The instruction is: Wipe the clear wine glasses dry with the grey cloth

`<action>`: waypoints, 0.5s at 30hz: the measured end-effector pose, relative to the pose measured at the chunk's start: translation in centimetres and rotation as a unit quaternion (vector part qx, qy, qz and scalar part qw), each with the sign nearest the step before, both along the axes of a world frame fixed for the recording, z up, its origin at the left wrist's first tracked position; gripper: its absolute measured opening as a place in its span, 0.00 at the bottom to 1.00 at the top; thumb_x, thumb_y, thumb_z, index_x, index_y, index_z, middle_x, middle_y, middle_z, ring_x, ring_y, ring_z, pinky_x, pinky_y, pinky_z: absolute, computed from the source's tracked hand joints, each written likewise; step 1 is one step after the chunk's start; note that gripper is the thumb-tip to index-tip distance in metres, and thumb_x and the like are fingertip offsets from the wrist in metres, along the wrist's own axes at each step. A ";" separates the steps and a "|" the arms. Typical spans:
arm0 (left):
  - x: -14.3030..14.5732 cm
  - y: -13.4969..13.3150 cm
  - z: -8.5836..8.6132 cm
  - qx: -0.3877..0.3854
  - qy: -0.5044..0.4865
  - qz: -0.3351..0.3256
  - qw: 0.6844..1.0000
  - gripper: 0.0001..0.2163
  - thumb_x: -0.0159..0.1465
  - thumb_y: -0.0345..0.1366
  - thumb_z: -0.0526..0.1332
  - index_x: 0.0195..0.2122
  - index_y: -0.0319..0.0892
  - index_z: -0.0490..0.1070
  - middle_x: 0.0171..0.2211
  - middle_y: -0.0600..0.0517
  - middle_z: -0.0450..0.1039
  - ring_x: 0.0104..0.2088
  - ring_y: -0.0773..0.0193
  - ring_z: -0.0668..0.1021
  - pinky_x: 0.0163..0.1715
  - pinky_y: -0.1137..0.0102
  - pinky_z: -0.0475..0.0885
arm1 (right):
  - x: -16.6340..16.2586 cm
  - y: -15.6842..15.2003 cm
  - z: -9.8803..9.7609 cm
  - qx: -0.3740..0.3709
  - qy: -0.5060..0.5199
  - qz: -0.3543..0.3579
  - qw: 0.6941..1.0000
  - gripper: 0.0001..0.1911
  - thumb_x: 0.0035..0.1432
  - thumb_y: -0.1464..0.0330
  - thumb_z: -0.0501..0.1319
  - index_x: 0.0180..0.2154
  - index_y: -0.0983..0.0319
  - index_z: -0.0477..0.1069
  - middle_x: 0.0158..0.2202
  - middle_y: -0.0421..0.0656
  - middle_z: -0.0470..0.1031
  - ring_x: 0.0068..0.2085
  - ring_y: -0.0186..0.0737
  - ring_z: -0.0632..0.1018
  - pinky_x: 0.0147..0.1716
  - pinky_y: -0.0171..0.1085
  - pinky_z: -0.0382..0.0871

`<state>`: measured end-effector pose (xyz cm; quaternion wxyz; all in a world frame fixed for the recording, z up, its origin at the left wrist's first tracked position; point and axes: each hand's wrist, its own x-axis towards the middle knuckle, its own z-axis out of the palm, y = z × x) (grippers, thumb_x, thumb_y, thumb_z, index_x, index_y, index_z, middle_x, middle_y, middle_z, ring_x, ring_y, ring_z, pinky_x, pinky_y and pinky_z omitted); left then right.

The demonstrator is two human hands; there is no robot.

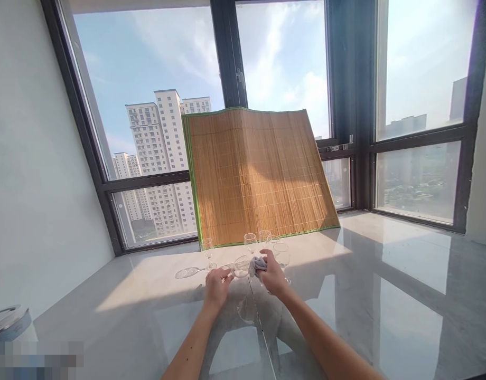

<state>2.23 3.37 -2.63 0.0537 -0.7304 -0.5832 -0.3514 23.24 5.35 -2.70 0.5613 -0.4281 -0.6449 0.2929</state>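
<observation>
while pinching a clear glass (240,267) in the left hand (217,287), out in front of the bamboo mat (259,169), bringing a crumpled grey cloth (258,265) against it with the right hand (275,275). holding the left thumb and fingertips closed on the edge of that glass, lower than the mat's bottom edge. bunching the cloth in curled right fingers, also before the mat, with the index finger raised and bent. cannot tell whether any cloth reaches inside the bowl. seeing more glasses near the mat: a stemmed glass (207,253) upright at its lower left corner, a small glass (250,241) and a second small glass (264,237) along its bottom edge, and a larger goblet (281,254) farther out from it, partly hidden by the right hand. finding a lidded container (13,323) on the glossy tiled surface (140,316), well left of the mat, partly cut off. looking past the mat onto pale tower blocks (169,132).
</observation>
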 end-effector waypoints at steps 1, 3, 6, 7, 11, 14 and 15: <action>-0.1 0.0 0.1 -0.006 0.011 0.006 1.000 0.10 0.63 0.32 0.59 0.38 0.47 0.81 0.30 0.51 0.78 0.37 0.59 0.77 0.44 0.65 0.67 | 0.0 -0.1 -0.1 0.015 -0.015 -0.005 1.000 0.29 0.44 0.74 0.54 0.51 0.58 0.56 0.29 0.34 0.65 0.28 0.36 0.69 0.27 0.31 0.58; -0.1 -0.3 0.5 -0.006 0.051 0.025 0.998 0.10 0.63 0.32 0.60 0.39 0.47 0.81 0.30 0.51 0.77 0.38 0.58 0.76 0.44 0.64 0.66 | 0.0 -0.3 -0.1 0.045 -0.064 -0.026 0.997 0.32 0.43 0.75 0.54 0.53 0.59 0.56 0.29 0.34 0.65 0.28 0.36 0.69 0.28 0.32 0.58; -0.2 -1.0 1.2 0.016 0.103 0.059 0.993 0.13 0.62 0.27 0.59 0.40 0.50 0.81 0.31 0.50 0.76 0.41 0.56 0.74 0.48 0.61 0.63 | -0.1 -0.8 0.2 0.056 -0.090 -0.048 0.993 0.32 0.43 0.75 0.56 0.54 0.59 0.56 0.28 0.34 0.65 0.28 0.36 0.69 0.29 0.32 0.57; -0.1 -1.2 1.4 0.026 0.111 0.066 0.991 0.14 0.62 0.26 0.58 0.40 0.50 0.81 0.32 0.50 0.76 0.42 0.56 0.73 0.49 0.61 0.62 | -0.1 -0.9 0.3 0.054 -0.082 -0.045 0.994 0.32 0.44 0.74 0.56 0.54 0.59 0.56 0.27 0.33 0.65 0.27 0.36 0.69 0.28 0.32 0.57; 0.3 -1.8 2.0 0.052 0.130 0.054 0.989 0.15 0.63 0.25 0.56 0.39 0.50 0.81 0.31 0.49 0.75 0.42 0.55 0.71 0.49 0.61 0.61 | -0.3 -1.5 1.2 0.003 -0.001 0.034 0.999 0.33 0.44 0.72 0.58 0.54 0.58 0.55 0.26 0.32 0.66 0.25 0.35 0.68 0.26 0.32 0.58; 0.5 -1.8 2.0 0.056 0.128 0.039 0.989 0.16 0.63 0.24 0.55 0.40 0.49 0.81 0.31 0.49 0.75 0.42 0.55 0.70 0.47 0.62 0.61 | -0.1 -1.9 1.8 -0.072 0.066 0.096 0.991 0.35 0.42 0.71 0.60 0.54 0.58 0.55 0.28 0.34 0.68 0.25 0.34 0.69 0.24 0.32 0.59; 0.5 -1.8 1.9 0.050 0.125 0.034 0.990 0.17 0.62 0.24 0.55 0.41 0.49 0.80 0.32 0.49 0.75 0.42 0.55 0.70 0.46 0.62 0.61 | 0.0 -2.0 1.9 -0.090 0.074 0.104 0.988 0.35 0.41 0.72 0.61 0.54 0.58 0.55 0.29 0.34 0.69 0.25 0.34 0.69 0.25 0.32 0.60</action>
